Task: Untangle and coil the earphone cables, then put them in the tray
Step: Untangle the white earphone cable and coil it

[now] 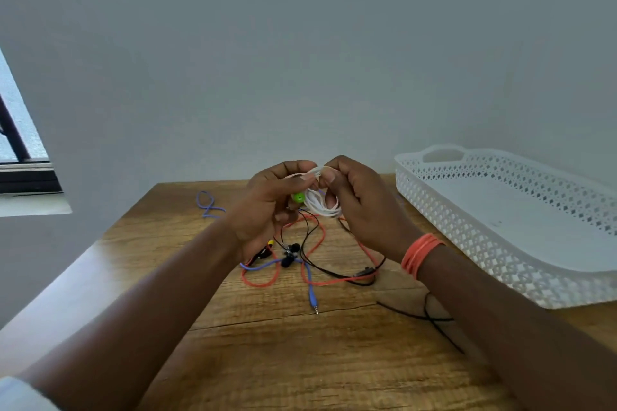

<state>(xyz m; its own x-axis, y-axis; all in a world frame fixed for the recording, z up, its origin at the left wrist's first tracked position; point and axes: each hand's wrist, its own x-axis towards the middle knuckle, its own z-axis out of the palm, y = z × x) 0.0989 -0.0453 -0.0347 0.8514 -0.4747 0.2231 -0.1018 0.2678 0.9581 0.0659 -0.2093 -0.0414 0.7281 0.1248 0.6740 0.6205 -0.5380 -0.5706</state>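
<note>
A white earphone cable (323, 204) is wound into a small coil held above the table between both hands. My left hand (267, 210) pinches its top, with a green earbud (298, 197) showing by the fingers. My right hand (362, 207) grips the coil's right side, fingers curled through the loops. Below the hands a tangle lies on the wooden table (273, 360): a red cable (263, 284), a black cable (334, 274) with black earbuds (289, 255), and a blue cable (310, 290) ending in a jack plug. The white perforated tray (434, 227) stands at the right.
A loop of the blue cable (207, 205) lies at the table's far left. A loose black cable end (430, 317) crosses the table under my right forearm. An orange band (421, 252) sits on my right wrist. A grey wall stands behind, a window at left.
</note>
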